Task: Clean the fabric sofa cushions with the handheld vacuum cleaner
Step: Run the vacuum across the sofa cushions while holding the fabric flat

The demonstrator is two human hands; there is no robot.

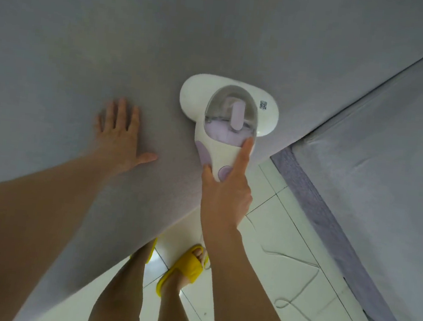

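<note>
Nearest are the person's legs and two yellow slippers [184, 268] on the pale tiled floor [287, 248], where a thin white cord [304, 284] loops loosely. It seems to lead up behind the right wrist toward the vacuum, though the join is hidden.

The right hand [225, 188] grips the vacuum's handle from above: thumb on the left side, forefinger laid straight along the top toward the dust cup, the remaining fingers wrapped underneath and out of sight. The left hand [121, 131] lies flat on the cushion, fingers spread and relaxed, holding nothing; it looks to be bracing the body or steadying the fabric.

The vacuum [226, 109] sits head-down on the grey cushion [87, 40], near its front right corner, just beside the edge that drops to the floor. Its wide white head rests against the fabric.

The only container is the clear dust cup [232, 118] on top of the body. Inside stands a lilac filter column, with a pale greyish-lilac mass low in the cup that may be collected fluff; I cannot tell how much is dust and how much is the part itself.

As for progress, the work is plainly under way, but the fabric shows no clear tracks, so which parts are done cannot be read. Judging by position, the broad stretch of this cushion beyond the vacuum remains, as does the second sofa section [390, 154] at right and farther back.
</note>
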